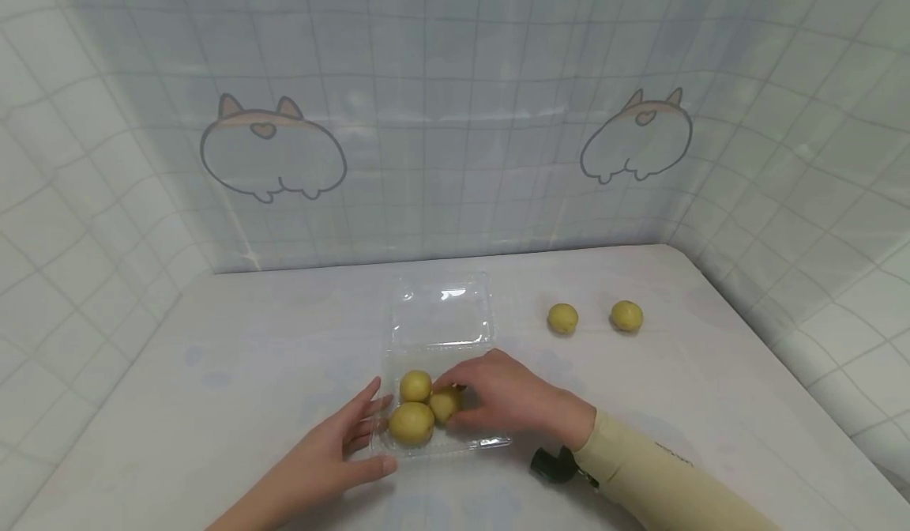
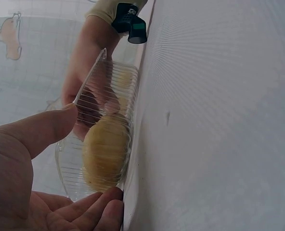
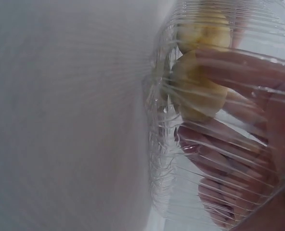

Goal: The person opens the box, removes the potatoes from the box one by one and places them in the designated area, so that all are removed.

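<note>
A clear plastic clamshell box [image 1: 469,434] lies with its lid folded back on the table. Inside its ribbed tray are three round yellow fruits, the largest fruit [image 1: 411,423] at the near left and another fruit [image 1: 415,386] behind it. My right hand [image 1: 508,397] reaches into the tray and pinches the third fruit [image 1: 445,404] between thumb and fingers; the right wrist view shows this fruit [image 3: 195,91] through the plastic. My left hand [image 1: 341,444] rests along the box's left side with fingers spread, its thumb [image 2: 60,122] at the rim.
Two more yellow fruits, one fruit [image 1: 562,318] and another [image 1: 627,316], lie on the table [image 1: 270,341] to the right, behind my right arm. The transparent lid [image 1: 441,310] extends toward the back wall. A dark green device [image 1: 558,465] sits at my right wrist. Tiled-pattern sheets enclose three sides.
</note>
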Available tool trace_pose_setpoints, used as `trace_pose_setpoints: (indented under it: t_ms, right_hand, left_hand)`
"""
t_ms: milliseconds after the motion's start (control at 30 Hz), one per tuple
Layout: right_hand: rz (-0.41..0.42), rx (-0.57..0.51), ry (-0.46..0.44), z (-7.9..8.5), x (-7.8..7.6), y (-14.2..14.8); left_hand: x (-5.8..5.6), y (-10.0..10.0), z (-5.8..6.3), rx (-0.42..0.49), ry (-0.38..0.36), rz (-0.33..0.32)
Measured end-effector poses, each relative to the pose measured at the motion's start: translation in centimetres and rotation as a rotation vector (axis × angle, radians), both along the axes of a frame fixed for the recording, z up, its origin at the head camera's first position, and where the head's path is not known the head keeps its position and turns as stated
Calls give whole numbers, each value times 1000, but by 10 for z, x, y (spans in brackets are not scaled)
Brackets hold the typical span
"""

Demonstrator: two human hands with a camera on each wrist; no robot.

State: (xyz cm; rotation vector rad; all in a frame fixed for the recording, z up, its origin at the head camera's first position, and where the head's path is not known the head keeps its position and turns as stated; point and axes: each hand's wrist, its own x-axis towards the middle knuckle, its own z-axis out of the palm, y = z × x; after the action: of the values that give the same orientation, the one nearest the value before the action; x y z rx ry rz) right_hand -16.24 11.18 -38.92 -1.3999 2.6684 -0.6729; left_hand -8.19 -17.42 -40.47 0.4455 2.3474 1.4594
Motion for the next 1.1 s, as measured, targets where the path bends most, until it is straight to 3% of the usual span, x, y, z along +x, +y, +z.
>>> trace_pose_setpoints:
  t_ms: [400, 733, 1100]
  right_hand:
    - [-33, 36, 1, 1, 2, -1]
    - [-58, -30, -90, 0, 1, -1]
    - [-89, -95, -143, 2, 2, 1]
  left_hand:
    - [0, 1, 0, -20, -9, 13]
    - [1, -1, -3, 17, 5, -9]
    - [1, -2, -3, 19, -36, 5]
